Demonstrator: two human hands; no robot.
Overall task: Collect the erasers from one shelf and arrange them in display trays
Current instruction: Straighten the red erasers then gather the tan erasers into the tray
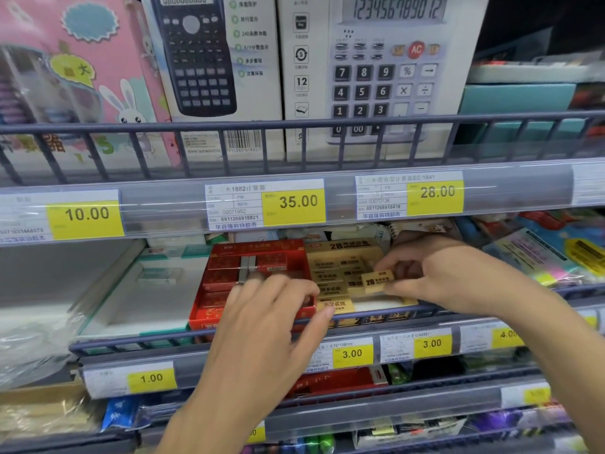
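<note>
Risk: the loose 2B eraser [378, 281] slipping from my pinch, or my left hand nudging the trays askew.

My left hand [271, 317], fingers relaxed, rests across the red tray [209, 314]; just right of it, my right hand [435, 273] pinches one eraser above the tan tray [409, 301]. Count: two trays, one held eraser, about six tan erasers seated; red ones partly hidden.

A stationery shop is shown: yellow price tags [298, 202] are clipped along wire-railed shelves [294, 126] above the hands, stocked with boxed calculators [386, 60].
</note>
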